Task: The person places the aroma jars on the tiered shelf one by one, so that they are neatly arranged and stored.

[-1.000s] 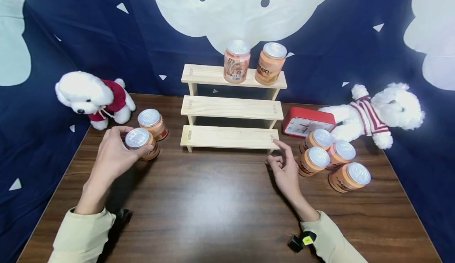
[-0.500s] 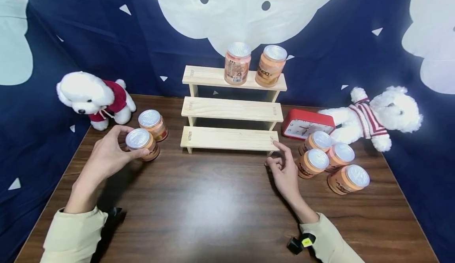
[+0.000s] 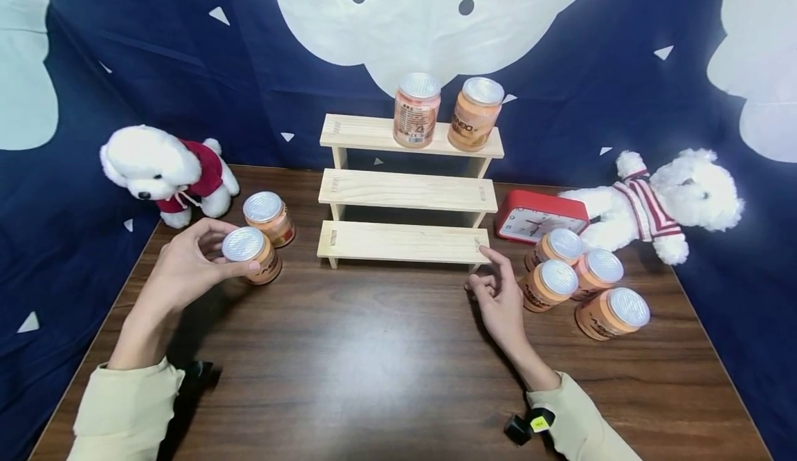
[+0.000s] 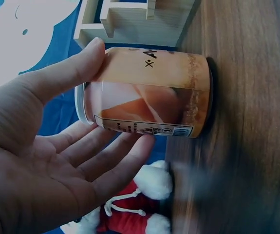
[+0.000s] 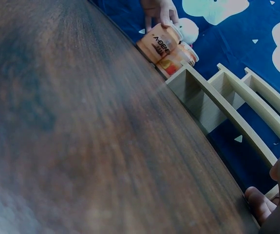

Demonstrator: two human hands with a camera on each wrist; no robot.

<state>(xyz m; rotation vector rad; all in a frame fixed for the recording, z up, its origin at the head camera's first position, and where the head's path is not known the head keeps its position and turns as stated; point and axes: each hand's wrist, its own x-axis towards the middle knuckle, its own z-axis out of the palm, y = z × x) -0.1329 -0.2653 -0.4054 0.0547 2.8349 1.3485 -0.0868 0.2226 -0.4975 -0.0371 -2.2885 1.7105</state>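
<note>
My left hand (image 3: 219, 250) grips an orange can with a silver lid (image 3: 250, 255) that stands on the wooden table (image 3: 373, 350), left of a three-step wooden shelf (image 3: 405, 191). In the left wrist view my thumb lies over the can (image 4: 149, 92) and my fingers (image 4: 105, 156) curl beneath it. My right hand (image 3: 481, 268) rests on the table by the shelf's bottom right corner. Its fingers are loosely curled, the index finger is out, and it holds nothing. Two orange cans (image 3: 416, 109) (image 3: 475, 113) stand on the top step.
A second can (image 3: 269, 217) stands behind the gripped one. Several cans (image 3: 551, 284) cluster right of my right hand. Behind them lie a red clock (image 3: 535, 215) and a white plush dog (image 3: 672, 198). Another plush dog (image 3: 163, 174) sits far left. A blue cloth hangs behind.
My left forearm has drifted slightly left while the hand stays on the can. The right hand has not moved.
</note>
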